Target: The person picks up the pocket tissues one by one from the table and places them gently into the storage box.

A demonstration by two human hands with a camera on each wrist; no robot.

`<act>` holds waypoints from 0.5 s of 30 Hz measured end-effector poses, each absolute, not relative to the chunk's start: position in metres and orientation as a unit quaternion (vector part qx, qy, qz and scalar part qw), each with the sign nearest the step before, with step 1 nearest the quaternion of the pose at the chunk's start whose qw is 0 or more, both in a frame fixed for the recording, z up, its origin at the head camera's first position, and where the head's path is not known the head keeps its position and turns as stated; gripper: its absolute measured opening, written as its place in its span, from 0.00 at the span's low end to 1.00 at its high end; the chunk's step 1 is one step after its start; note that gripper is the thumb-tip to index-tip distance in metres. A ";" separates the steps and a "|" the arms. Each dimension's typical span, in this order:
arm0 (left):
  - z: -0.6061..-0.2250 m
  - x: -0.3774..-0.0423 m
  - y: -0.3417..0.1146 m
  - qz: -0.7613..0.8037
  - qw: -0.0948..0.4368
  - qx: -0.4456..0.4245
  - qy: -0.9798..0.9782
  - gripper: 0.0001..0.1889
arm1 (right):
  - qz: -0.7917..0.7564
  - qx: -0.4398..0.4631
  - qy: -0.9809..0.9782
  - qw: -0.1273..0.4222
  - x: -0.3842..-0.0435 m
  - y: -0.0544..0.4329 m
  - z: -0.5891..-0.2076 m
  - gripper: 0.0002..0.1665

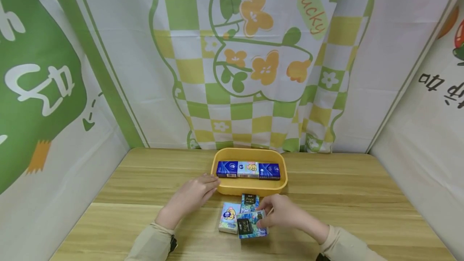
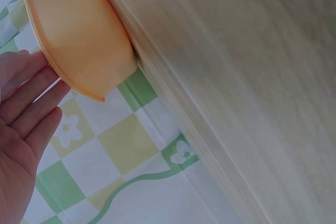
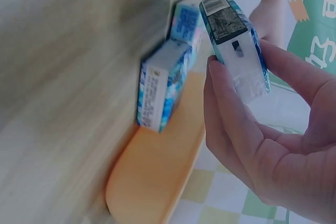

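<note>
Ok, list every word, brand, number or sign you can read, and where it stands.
"Lucky": curtain.
"Face", probably: held pack and rear pack.
Too small or blurred: other print on both, plus cartoon pack and packs in the tray.
Characters on left wall and right wall: partly cut off, not legible enough to quote.
No numbers readable.

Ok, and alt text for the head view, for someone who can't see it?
A person's right hand holds a blue-green packet above a wooden table while the left hand touches the rim of a yellow tray. Three packets lie in a row inside it; two more packets lie on the table in front.
</note>
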State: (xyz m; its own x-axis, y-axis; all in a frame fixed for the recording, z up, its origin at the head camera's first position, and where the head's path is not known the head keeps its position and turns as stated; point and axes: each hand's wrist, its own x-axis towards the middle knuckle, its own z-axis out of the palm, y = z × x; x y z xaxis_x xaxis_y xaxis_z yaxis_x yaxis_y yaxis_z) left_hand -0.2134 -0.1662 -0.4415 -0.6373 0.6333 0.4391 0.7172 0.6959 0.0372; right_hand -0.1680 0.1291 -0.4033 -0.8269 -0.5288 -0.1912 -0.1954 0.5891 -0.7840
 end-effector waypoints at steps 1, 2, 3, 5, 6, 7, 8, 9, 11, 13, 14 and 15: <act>-0.441 -0.213 -0.166 -0.104 0.201 -0.376 -0.898 0.14 | -0.402 -0.208 0.867 0.206 -0.169 0.130 -0.401 0.19; -0.442 -0.213 -0.166 -0.104 0.202 -0.376 -0.898 0.14 | -0.399 -0.208 0.869 0.204 -0.171 0.130 -0.400 0.19; -0.442 -0.213 -0.166 -0.104 0.203 -0.376 -0.898 0.14 | -0.397 -0.208 0.871 0.201 -0.173 0.131 -0.398 0.19; -0.442 -0.213 -0.166 -0.104 0.204 -0.376 -0.898 0.14 | -0.394 -0.205 0.874 0.198 -0.176 0.132 -0.395 0.20; -0.442 -0.213 -0.166 -0.104 0.205 -0.376 -0.898 0.14 | -0.392 -0.204 0.876 0.194 -0.178 0.132 -0.394 0.20; -0.442 -0.213 -0.166 -0.105 0.206 -0.376 -0.898 0.14 | -0.392 -0.201 0.877 0.193 -0.180 0.133 -0.393 0.20; -0.442 -0.213 -0.166 -0.105 0.206 -0.376 -0.897 0.14 | -0.391 -0.200 0.878 0.189 -0.183 0.134 -0.392 0.21; -0.442 -0.213 -0.166 -0.105 0.207 -0.377 -0.897 0.14 | -0.392 -0.197 0.879 0.186 -0.185 0.134 -0.391 0.21; -0.442 -0.213 -0.166 -0.106 0.204 -0.375 -0.898 0.14 | -0.392 -0.194 0.882 0.177 -0.189 0.135 -0.387 0.21; -0.442 -0.213 -0.166 -0.106 0.201 -0.374 -0.899 0.14 | -0.391 -0.190 0.885 0.168 -0.192 0.135 -0.384 0.22; -0.442 -0.213 -0.166 -0.105 0.201 -0.373 -0.900 0.14 | -0.389 -0.190 0.887 0.163 -0.194 0.135 -0.382 0.22; -0.442 -0.213 -0.166 -0.106 0.200 -0.373 -0.900 0.14 | -0.386 -0.188 0.889 0.158 -0.195 0.135 -0.381 0.22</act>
State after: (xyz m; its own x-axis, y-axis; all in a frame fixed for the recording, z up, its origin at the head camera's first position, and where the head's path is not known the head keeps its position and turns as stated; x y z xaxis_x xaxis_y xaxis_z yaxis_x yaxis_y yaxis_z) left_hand -0.2132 -0.1659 -0.4421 -0.6407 0.6294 0.4396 0.7143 0.6987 0.0406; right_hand -0.1949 0.1353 -0.3808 -0.8790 -0.4568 -0.1364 -0.2123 0.6312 -0.7460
